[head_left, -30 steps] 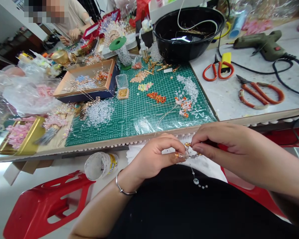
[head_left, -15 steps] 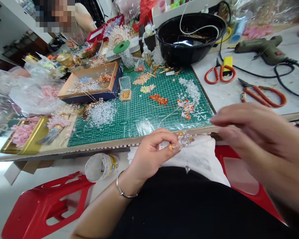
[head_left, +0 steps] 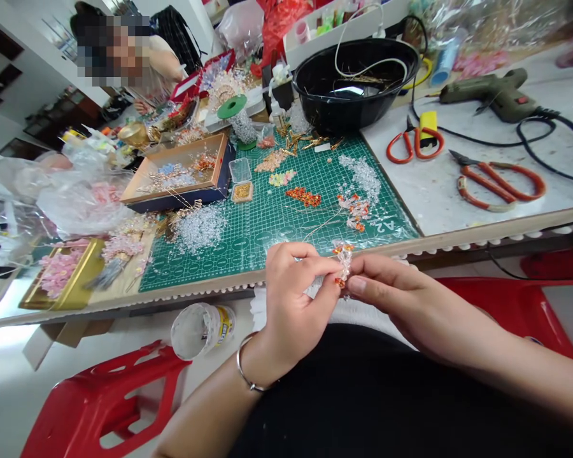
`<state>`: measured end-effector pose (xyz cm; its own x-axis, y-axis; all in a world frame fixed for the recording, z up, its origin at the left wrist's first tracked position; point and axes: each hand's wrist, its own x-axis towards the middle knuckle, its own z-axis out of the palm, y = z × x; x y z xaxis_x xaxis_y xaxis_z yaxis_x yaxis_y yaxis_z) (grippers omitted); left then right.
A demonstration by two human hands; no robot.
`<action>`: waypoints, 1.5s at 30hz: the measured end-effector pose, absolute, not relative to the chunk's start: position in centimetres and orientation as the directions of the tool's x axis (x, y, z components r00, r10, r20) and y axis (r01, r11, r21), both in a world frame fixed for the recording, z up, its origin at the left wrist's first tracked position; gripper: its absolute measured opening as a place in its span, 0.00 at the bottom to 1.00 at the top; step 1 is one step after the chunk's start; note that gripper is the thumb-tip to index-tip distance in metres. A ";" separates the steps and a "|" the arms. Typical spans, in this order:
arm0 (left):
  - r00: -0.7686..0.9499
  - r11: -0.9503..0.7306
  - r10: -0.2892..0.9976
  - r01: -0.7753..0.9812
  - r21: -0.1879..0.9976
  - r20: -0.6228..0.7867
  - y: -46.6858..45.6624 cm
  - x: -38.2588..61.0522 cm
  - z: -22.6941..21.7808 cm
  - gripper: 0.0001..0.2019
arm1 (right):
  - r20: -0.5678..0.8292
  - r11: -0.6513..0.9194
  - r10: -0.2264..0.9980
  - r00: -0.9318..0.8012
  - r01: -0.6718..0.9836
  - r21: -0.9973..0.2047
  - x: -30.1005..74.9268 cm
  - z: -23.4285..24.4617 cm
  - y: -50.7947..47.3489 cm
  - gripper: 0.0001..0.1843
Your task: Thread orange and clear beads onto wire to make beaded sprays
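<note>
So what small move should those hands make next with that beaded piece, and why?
I'd guess the right hand should steady the clear-and-orange beaded sprig while the left hand gently turns it, since the fingers of both hands meet on it.

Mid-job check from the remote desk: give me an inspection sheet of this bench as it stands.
surface: green A2 cutting mat on a white worktop.
job's things: crystal-and-orange bead sprig, held above the mat's near edge.
grippers: left hand and right hand both pinch the sprig at the fingertips.
clutter: loose clear beads, a beaded-spray tray, a black bowl, a glue gun, red-handled scissors, red-handled shears.
cables: black cord runs from the glue gun across the worktop.
surroundings: a co-worker across the bench; a red plastic stool below.
</note>
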<state>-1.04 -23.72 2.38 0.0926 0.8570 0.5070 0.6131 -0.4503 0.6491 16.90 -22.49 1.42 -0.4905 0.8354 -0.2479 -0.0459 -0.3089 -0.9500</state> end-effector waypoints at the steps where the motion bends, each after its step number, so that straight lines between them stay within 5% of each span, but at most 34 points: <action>1: 0.091 -0.448 0.855 0.626 0.638 0.511 -23.8 -1.0 2.4 0.06 | -0.252 -0.330 0.824 -0.508 -0.067 -0.942 16.8 1.6 -22.5 0.16; 6: 0.119 -0.417 0.884 0.637 0.649 0.451 -24.0 -0.9 2.9 0.06 | -0.263 -0.312 0.788 -0.557 0.006 -0.950 16.5 1.9 -22.3 0.16; 14: 0.158 -0.319 0.947 0.391 0.863 0.279 -23.9 -1.5 2.4 0.03 | -0.224 -0.239 0.818 -0.530 0.043 -0.970 17.5 1.7 -22.1 0.14; 21: 0.208 -0.243 0.962 0.372 0.896 0.175 -23.8 -1.8 2.7 0.02 | -0.112 -0.005 0.894 -0.433 0.241 -0.971 18.8 3.2 -23.2 0.04; 26: 0.273 -0.077 0.962 0.321 0.944 -0.014 -24.2 -1.6 2.8 0.06 | 0.093 0.306 0.899 -0.427 0.463 -0.832 19.6 4.3 -22.7 0.08; 31: 0.306 0.055 0.946 0.173 0.983 -0.107 -24.6 -1.5 2.0 0.10 | 0.199 0.475 0.835 -0.514 0.488 -0.732 20.5 4.5 -22.1 0.08; 45: 0.396 0.307 0.870 0.032 0.951 -0.295 -24.4 -1.4 1.8 0.14 | -0.039 0.287 0.810 -0.585 0.454 -0.844 22.1 4.4 -20.6 0.16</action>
<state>-1.45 -24.45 1.84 0.3958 0.8698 -0.2946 0.0324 0.3074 0.9510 22.06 -20.56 4.36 -0.5851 0.8100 -0.0386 0.4536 0.2875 -0.8436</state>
